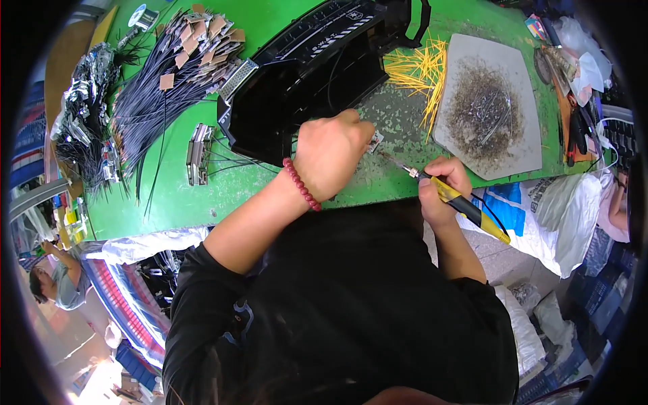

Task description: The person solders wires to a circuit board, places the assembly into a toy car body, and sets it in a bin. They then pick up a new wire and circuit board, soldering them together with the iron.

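Observation:
My right hand grips a yellow and black soldering iron, its metal tip directed left toward my left hand. My left hand, with a red bead bracelet on the wrist, is closed at the near edge of a large black plastic housing. A small silvery piece shows just beyond its fingers, close to the iron's tip. Whatever the left fingers pinch is mostly hidden by the hand. Thin black wires run from under the housing to a small stack of metal parts on the left.
Bundled dark cables with brown square tabs cover the green table's left side, beside a solder spool. Yellow wires lie next to a grey board bearing dark residue. Tools line the right edge. Another person sits far left.

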{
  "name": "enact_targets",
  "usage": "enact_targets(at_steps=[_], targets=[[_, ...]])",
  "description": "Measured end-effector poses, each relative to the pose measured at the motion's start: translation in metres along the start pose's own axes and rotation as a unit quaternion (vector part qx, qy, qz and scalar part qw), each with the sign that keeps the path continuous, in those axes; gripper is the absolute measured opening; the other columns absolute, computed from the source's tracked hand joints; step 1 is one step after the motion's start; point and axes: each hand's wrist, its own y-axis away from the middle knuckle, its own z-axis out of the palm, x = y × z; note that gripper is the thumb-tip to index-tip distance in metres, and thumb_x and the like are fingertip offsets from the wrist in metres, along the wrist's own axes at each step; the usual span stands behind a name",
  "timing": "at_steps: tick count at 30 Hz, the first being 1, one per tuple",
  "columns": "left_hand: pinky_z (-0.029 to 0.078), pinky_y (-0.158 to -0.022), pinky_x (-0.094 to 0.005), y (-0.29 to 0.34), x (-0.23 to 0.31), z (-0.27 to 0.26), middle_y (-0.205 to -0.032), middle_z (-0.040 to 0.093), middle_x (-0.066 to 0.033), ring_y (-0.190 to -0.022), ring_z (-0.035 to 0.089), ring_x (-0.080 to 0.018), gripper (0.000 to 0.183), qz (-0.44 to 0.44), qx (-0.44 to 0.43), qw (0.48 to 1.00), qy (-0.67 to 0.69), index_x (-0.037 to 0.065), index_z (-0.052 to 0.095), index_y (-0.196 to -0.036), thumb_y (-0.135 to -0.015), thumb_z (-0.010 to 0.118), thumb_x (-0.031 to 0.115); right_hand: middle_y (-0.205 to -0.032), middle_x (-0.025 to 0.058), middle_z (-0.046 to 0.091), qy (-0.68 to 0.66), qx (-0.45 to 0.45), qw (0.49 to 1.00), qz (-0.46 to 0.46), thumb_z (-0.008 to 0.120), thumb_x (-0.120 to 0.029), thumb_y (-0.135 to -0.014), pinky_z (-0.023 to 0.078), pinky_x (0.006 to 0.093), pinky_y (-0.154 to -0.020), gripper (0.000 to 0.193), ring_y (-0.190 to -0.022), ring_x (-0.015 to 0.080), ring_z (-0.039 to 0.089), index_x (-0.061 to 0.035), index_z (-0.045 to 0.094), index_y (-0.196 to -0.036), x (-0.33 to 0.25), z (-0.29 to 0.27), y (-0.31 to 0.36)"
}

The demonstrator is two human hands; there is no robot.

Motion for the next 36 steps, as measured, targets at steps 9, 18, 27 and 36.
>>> enact_targets(at_steps=[9,18,27,36], targets=[[0.051,-0.059,-0.0392,-0.0004,-0.0019,0.0021,-0.079,0.060,-0.0047,-0.071,0.064,-0.0286,0.003,0.006,0.010,1.000,0.010,0.011,0.064,-0.078,-0.077,0.067,0.011,-0.075,0.0056,0.057,0.032,-0.017,0.999,0.006,0.070,-0.005,-0.075,0.039,0.0237,-0.055,0.018,-0.061,0.0085,0.049,-0.0013,0.056,-0.086,-0.0011,0.0006,-0.0014],[0.050,-0.059,-0.0394,-0.0017,-0.0030,0.0012,-0.079,0.059,-0.0047,-0.071,0.063,-0.0287,0.002,0.015,0.012,1.000,0.015,0.011,0.064,-0.077,-0.077,0.066,0.011,-0.079,0.0057,0.056,-0.019,0.019,1.000,-0.004,0.069,-0.004,-0.075,0.039,0.0241,-0.060,0.018,-0.066,0.0094,0.048,-0.0019,0.055,-0.086,-0.0004,0.0031,-0.0010],[0.050,-0.059,-0.0394,-0.0019,-0.0029,0.0016,-0.079,0.059,-0.0053,-0.070,0.063,-0.0290,0.003,0.019,0.013,0.999,0.022,0.010,0.064,-0.077,-0.078,0.066,0.011,-0.078,0.0063,0.057,-0.003,0.006,1.000,0.007,0.070,-0.008,-0.076,0.039,0.0245,-0.058,0.019,-0.066,0.0099,0.049,-0.0018,0.054,-0.086,0.0010,-0.0009,0.0002],[0.051,-0.059,-0.0394,-0.0001,-0.0006,0.0020,-0.080,0.060,-0.0054,-0.072,0.064,-0.0294,0.002,0.009,0.022,0.999,0.022,0.009,0.063,-0.077,-0.078,0.065,0.010,-0.076,0.0063,0.057,0.016,0.004,1.000,-0.010,0.071,-0.011,-0.076,0.039,0.0247,-0.056,0.020,-0.063,0.0099,0.049,-0.0019,0.055,-0.085,0.0023,-0.0004,-0.0005]])
